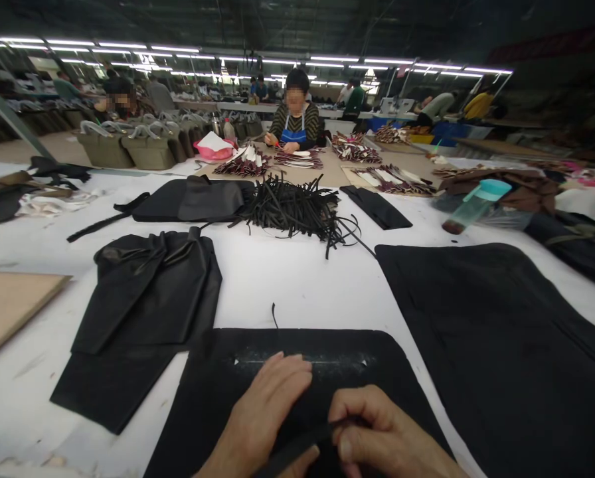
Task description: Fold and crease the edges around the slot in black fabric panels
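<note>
A black panel (218,372) with rounded far corners lies before me. A thin pale line and two small white marks cross its far part. My left hand (270,405) rests on it with fingers stretched out flat and the thumb apart. In a pinch, my right hand (377,431) holds the end of a narrow black strip (302,448), which looks like leather or a similar sheet material. From there the strip slants down to the left, through the gap by my left thumb. Whether the left hand grips it I cannot tell.
Folded black pieces (138,299) lie to the left, with a tan board (13,305) beyond. Large black panels (501,345) cover the right side. A heap of black strips (292,206) and a teal-lidded bottle (477,206) stand farther back. A person (295,119) sits opposite.
</note>
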`<state>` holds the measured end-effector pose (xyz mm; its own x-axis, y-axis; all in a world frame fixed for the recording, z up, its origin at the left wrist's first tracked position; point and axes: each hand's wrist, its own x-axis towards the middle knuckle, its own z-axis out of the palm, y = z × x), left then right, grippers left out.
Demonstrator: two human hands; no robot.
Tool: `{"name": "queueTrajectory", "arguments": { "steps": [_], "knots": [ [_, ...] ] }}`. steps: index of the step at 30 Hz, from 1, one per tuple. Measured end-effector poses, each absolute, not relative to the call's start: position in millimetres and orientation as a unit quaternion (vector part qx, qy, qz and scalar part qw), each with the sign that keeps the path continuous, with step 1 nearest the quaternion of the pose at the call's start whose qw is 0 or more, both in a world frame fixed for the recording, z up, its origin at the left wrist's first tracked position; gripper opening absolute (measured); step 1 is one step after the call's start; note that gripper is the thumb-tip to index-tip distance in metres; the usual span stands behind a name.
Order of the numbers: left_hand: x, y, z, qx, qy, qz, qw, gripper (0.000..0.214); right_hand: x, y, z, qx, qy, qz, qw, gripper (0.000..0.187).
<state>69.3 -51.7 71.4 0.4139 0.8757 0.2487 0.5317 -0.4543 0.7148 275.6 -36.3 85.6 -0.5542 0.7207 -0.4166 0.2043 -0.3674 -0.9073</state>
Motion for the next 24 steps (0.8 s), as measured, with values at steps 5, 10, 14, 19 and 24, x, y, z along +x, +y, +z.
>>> {"name": "queueTrajectory", "arguments": {
  "steps": [5, 10, 14, 19, 24],
  "knots": [
    [61.7, -37.0, 68.3, 0.653, 0.528, 0.165, 0.517, 0.021, 294.4, -30.7, 72.6, -0.481, -0.569, 0.636, 0.202, 0.017],
    [43.9, -26.0, 51.2, 0.593, 0.554, 0.120, 0.572, 0.030, 317.4, -30.2, 46.3, -0.564, -0.502, 0.625, 0.197, 0.018],
    [27.9, -20.0, 38.8, 0.549, 0.533, 0.106, 0.635, 0.033, 328.3, -33.2, 26.3, -0.611, -0.442, 0.618, 0.222, 0.021],
    [12.6, -17.1, 37.0, 0.507, 0.566, 0.097, 0.643, 0.040, 340.9, -34.0, 16.9, -0.649, -0.434, 0.578, 0.236, 0.025],
    [-1.2, -31.3, 31.0, 0.460, 0.604, 0.160, 0.631, 0.041, 353.9, -40.9, 32.8, -0.658, -0.407, 0.522, 0.359, 0.034]
  ]
}}
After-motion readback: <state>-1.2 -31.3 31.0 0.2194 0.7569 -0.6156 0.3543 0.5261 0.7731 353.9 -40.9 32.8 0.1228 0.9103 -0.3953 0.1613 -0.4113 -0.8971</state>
